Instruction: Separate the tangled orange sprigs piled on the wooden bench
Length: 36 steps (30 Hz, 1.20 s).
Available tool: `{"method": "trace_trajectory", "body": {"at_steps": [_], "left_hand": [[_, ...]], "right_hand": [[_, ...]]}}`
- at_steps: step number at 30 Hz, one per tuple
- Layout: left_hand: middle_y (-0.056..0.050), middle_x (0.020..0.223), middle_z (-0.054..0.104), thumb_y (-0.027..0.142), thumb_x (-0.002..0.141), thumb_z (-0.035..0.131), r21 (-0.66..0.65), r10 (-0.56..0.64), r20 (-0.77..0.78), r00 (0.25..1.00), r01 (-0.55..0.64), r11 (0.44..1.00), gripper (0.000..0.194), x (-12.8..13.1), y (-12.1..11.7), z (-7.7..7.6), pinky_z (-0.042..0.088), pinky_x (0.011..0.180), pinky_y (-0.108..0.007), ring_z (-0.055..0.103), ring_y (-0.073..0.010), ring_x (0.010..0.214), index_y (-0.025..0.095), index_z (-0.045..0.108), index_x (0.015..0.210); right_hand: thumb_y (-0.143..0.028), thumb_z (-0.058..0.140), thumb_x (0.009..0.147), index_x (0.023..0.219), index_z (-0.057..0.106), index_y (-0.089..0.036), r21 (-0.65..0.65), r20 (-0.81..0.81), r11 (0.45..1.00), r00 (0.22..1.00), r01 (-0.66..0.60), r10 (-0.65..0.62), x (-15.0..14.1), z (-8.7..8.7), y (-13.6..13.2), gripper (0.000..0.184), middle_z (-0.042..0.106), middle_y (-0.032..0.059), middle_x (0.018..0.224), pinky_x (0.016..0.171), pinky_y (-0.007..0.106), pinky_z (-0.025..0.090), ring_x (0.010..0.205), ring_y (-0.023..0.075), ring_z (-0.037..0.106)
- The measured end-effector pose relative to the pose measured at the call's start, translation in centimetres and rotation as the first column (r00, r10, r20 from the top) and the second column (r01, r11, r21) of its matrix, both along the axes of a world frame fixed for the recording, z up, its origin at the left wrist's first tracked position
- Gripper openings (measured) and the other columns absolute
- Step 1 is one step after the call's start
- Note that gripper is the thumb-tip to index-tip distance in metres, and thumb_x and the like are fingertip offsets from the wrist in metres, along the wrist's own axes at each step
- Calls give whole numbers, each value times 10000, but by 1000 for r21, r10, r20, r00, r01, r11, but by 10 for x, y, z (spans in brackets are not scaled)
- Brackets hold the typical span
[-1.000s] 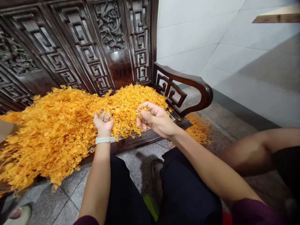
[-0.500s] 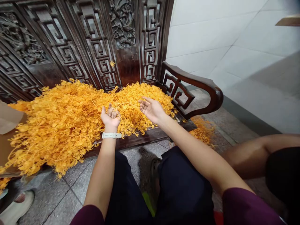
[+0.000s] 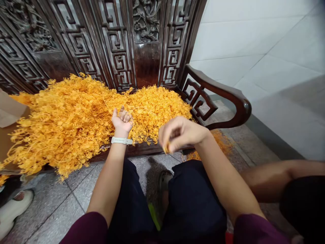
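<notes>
Pinching tight, our right hand (image 3: 183,133) holds a small orange sprig (image 3: 166,148) near the bench edge. Our left hand (image 3: 122,121) curls in the big heap of dried orange sprigs (image 3: 76,122) on a dark carved wooden bench (image 3: 147,64). We cannot tell if it holds any.

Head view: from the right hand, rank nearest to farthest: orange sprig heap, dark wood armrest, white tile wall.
From the right hand:
1. Fluffy orange sprig heap, just beyond and to the left of the hand.
2. Dark carved wooden armrest, beyond and to the right.
3. White tiled wall, farthest, at the back right.
</notes>
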<state>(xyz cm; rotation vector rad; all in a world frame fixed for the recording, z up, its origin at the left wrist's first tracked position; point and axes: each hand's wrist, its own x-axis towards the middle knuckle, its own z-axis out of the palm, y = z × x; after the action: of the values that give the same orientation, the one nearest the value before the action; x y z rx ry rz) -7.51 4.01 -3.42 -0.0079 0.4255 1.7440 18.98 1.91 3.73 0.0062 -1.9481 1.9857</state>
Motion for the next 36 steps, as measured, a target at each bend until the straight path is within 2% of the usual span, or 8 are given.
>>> {"method": "trace_trajectory", "body": {"at_steps": [3, 6, 9, 13, 16, 24, 32, 36], "left_hand": [[105, 458, 261, 459, 1130, 343, -7, -15, 22, 1000, 15, 1000, 455, 2, 2, -2, 245, 362, -203, 236, -69, 324, 145, 593, 917], [112, 454, 250, 456, 1131, 339, -33, -20, 6, 1000, 20, 999, 451, 6, 2, -3, 253, 368, -206, 220, -67, 316, 146, 589, 918], [116, 454, 242, 456, 1133, 328, -50, -15, -33, 999, 13, 999, 461, 8, 1, -2, 273, 385, -208, 215, -68, 314, 149, 595, 916], [109, 451, 259, 486, 1134, 297, -41, -21, -92, 996, 17, 999, 503, 8, 0, -2, 299, 414, -204, 226, -71, 323, 162, 603, 900], [100, 439, 262, 476, 1135, 280, -8, 17, -81, 997, -18, 1000, 515, 7, 1, -4, 326, 426, -196, 215, -74, 327, 170, 600, 871], [89, 441, 259, 476, 1131, 293, 25, 23, -89, 996, -21, 999, 516, 20, 0, -5, 275, 392, -210, 205, -82, 336, 172, 613, 865], [86, 454, 235, 485, 1129, 307, -28, -44, -84, 995, 42, 999, 524, 32, -1, 3, 206, 352, -215, 190, -74, 346, 158, 609, 852], [102, 434, 183, 484, 1118, 329, -114, 110, -106, 988, -122, 986, 506, 10, 5, 5, 188, 352, -227, 136, -72, 337, 175, 589, 813]], "right_hand": [[-322, 864, 799, 798, 745, -186, -209, -159, 977, 985, 36, -70, -6, 0, 7, 181, 738, 62, 784, 658, 271, 598, 718, 162, 693], [-287, 626, 955, 838, 665, -178, -659, 8, 546, 730, 518, -683, -27, -14, 26, 165, 734, 92, 922, 711, 212, 595, 793, 129, 667], [-187, 526, 953, 936, 658, -143, -718, 275, 284, 633, 636, -724, -44, -31, 31, 140, 724, 120, 1005, 632, 193, 547, 719, 105, 591], [-203, 653, 888, 981, 671, -171, -508, 256, 380, 556, 773, -790, -51, -42, 22, 100, 686, 50, 905, 518, 215, 413, 618, 91, 510], [-345, 722, 879, 960, 649, -205, -422, 285, 308, 448, 852, -847, -48, -46, 22, 178, 648, 30, 931, 539, 230, 411, 647, 97, 543], [-476, 850, 792, 971, 709, -191, -453, 296, 564, 714, 690, -635, -64, -64, 14, 365, 719, 86, 997, 578, 255, 462, 733, 136, 605], [-306, 754, 893, 778, 691, -176, -447, 148, 529, 643, 721, -751, -62, -60, 24, 185, 647, 6, 728, 565, 228, 378, 596, 79, 508], [-260, 729, 881, 705, 680, -176, -235, 48, 740, 768, 631, -639, -43, -38, 7, 200, 636, 6, 698, 570, 250, 364, 594, 89, 486]]}}
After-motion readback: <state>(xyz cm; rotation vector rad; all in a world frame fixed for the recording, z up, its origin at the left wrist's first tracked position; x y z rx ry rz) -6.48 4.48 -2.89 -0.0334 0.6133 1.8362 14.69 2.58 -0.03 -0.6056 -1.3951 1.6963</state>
